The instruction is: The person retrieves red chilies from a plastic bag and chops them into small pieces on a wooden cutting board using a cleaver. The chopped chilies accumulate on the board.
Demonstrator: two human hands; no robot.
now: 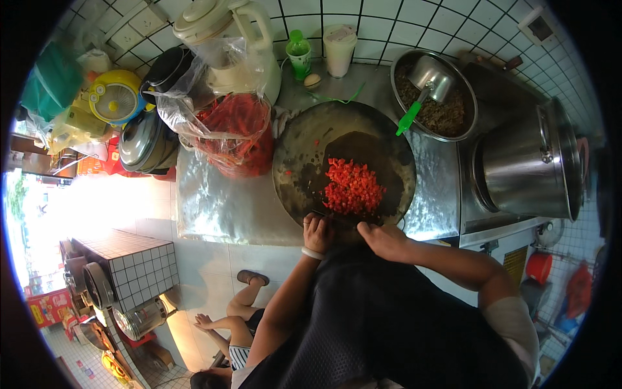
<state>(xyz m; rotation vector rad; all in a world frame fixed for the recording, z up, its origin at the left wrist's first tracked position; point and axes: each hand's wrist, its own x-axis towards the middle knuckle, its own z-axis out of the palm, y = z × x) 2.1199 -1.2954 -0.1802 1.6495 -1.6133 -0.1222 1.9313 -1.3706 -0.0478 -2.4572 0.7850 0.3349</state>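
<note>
Chopped red peppers point(352, 187) lie in a heap on a round chopping board point(301, 131) with a dark wet patch. My right hand point(381, 239) is closed at the board's near edge, apparently around the handle of a knife point(340, 220), whose dark blade is hard to make out. At the blade's left end, my left hand point(317, 234) rests with its fingers curled over; whether it grips the blade or something beneath is not plain. Left of the board stands a clear plastic bag point(233, 138) full of whole red peppers.
A steel bowl point(396, 92) of minced food holds a green-handled steel dipper point(430, 85). To the right is a large steel pot point(529, 160). A green bottle point(299, 56), a lidded cup point(339, 51) and an egg point(312, 80) stand behind the board. Another person point(238, 326) sits at lower left.
</note>
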